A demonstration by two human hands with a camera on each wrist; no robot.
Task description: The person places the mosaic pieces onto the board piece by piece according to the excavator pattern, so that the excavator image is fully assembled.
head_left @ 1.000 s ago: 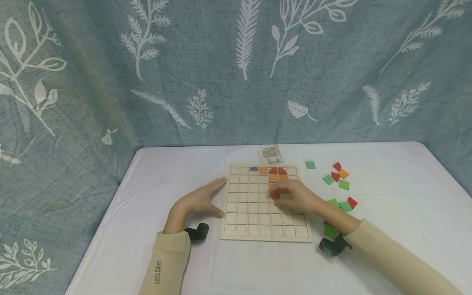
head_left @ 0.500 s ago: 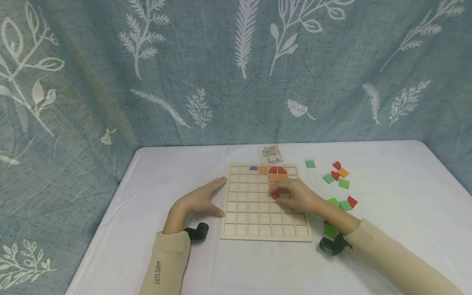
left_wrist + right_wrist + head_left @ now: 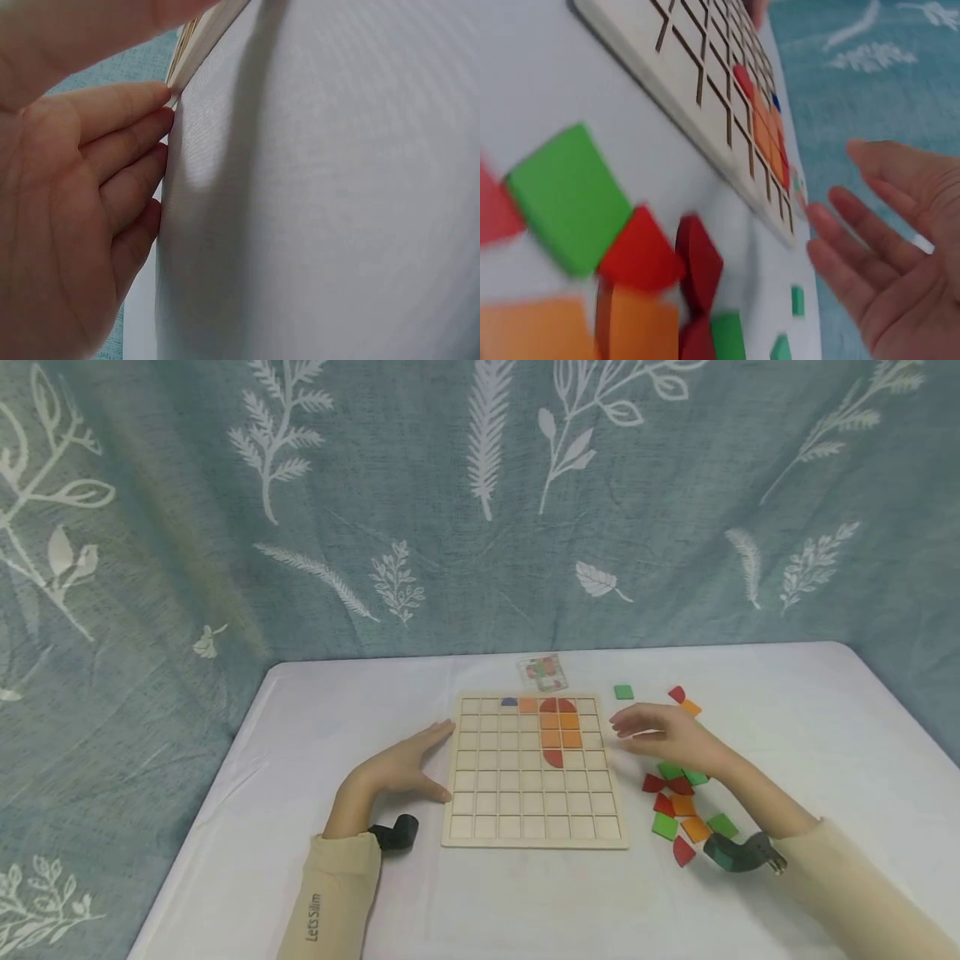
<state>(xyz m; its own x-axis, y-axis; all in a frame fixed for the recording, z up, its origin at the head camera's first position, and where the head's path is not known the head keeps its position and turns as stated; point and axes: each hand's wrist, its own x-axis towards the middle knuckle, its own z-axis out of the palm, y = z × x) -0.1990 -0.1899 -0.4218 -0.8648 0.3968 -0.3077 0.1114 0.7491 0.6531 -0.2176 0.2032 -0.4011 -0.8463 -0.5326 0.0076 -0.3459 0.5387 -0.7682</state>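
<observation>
A wooden grid board lies on the table. Along its left edge my left hand rests with thumb and fingertips touching the rim; the left wrist view shows those fingers fairly straight against the wood. My right hand hovers just off the board's right side, fingers loosely extended and holding nothing, as the right wrist view also shows. In the grid sit a blue piece, a lone orange square, two red rounded pieces, a block of several orange squares and a red quarter-circle beneath it.
Loose green, red and orange pieces lie scattered right of the board, partly under the right forearm. A green square lies apart near the back. Behind the board is a small patterned card. A patterned curtain hangs behind the table.
My right hand has let go of the red quarter-circle, which stays in the grid, and has moved right, off the board. My left hand keeps its place; the head view has shifted slightly.
</observation>
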